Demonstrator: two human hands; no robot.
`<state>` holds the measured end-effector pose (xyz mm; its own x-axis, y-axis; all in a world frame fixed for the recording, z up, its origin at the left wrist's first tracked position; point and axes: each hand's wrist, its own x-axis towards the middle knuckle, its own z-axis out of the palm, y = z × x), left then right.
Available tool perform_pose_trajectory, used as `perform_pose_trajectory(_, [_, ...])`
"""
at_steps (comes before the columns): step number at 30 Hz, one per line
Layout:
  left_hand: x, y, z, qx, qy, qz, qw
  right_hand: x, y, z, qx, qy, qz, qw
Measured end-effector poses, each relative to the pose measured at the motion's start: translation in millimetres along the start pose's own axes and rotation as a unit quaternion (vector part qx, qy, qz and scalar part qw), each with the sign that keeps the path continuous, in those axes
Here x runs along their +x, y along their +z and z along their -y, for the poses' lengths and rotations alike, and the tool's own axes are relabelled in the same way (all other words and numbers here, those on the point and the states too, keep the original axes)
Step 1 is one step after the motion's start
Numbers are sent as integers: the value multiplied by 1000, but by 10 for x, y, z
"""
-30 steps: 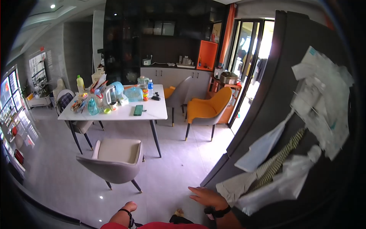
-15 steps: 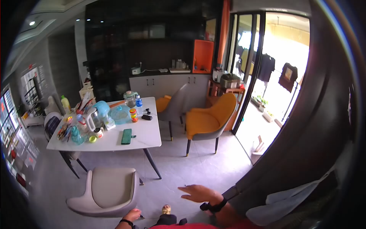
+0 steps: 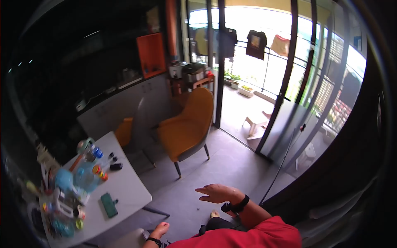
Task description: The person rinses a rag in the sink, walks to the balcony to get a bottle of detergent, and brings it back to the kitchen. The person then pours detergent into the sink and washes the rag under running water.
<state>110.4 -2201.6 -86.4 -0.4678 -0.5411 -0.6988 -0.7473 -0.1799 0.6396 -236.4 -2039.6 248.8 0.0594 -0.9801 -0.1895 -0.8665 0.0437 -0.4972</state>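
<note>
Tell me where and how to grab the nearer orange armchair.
Take the orange armchair by the top rim of its backrest, coming from behind, on the sliding door side. It stands upright, seat turned towards the white table, and the tall back ends in a rounded edge that fingers could probably hook over.

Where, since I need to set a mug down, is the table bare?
The white table is bare between the black object and green phone, and from the phone to the right corner. Its left side is crowded around the blue-capped bottle and red-lidded jar.
</note>
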Motion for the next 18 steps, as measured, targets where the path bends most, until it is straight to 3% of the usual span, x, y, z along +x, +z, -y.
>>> perform_pose_trajectory(4, [597,-36,-823,-4,-7,47,999,398,-202,-672,11,41,-3,999])
perform_pose_trajectory(7, [1130,-48,-1351,-19,11,30,999,699,-409,-1247,31,20,-93,995])
perform_pose_trajectory(10, [1439,-217,-1985,57,2,60,997,970,-710,-1695,3,88,-70,994])
perform_pose_trajectory(12, [1748,-342,-2360,86,7,72,994,1089,-890,-2000,28,84,-89,992])
perform_pose_trajectory(14, [2174,-413,-2610,96,129,36,986,1155,-1039,-2298,61,48,-124,989])
perform_pose_trajectory(18, [2273,-384,-3753,68,152,37,985,1193,-1434,-2741,32,126,-93,987])
